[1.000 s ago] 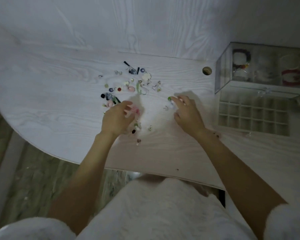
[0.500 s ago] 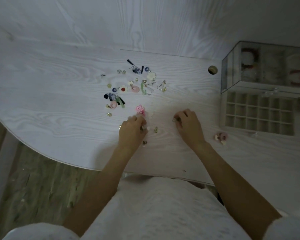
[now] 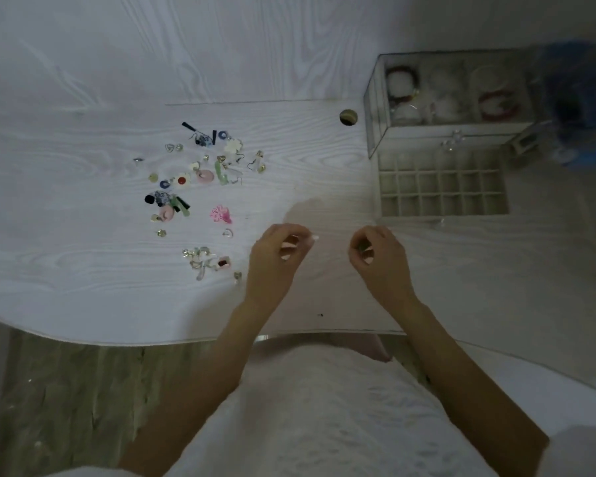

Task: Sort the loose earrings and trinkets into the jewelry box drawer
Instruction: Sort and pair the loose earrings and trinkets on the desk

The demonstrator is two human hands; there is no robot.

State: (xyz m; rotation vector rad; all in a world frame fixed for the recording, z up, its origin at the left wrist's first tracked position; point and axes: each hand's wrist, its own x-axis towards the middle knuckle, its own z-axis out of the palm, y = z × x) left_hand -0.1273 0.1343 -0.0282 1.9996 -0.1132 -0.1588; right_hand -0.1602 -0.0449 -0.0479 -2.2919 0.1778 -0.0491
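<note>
Loose earrings and trinkets (image 3: pixel 200 173) lie scattered on the white table, left of centre. A pink flower piece (image 3: pixel 221 214) and a small clear cluster (image 3: pixel 203 259) lie nearest to me. The jewelry box drawer (image 3: pixel 441 210) is pulled out at the right, and its grid of small compartments looks bare. My left hand (image 3: pixel 272 259) hovers right of the cluster with fingertips pinched on a tiny pale piece. My right hand (image 3: pixel 379 259) hovers in front of the drawer's left corner, thumb and forefinger pinched on a tiny dark piece. Both pieces are barely visible.
The clear jewelry box (image 3: pixel 375 98) stands behind the drawer and holds bracelets. A round cable hole (image 3: pixel 348 117) is in the table left of it. A blurred blue object (image 3: pixel 578 98) sits at the far right. The curved table edge (image 3: pixel 152 340) runs close to my body.
Both hands have lifted off the table and moved right, toward the drawer, with fingertips now pinched. The view has shifted right, so the trinkets sit further left.
</note>
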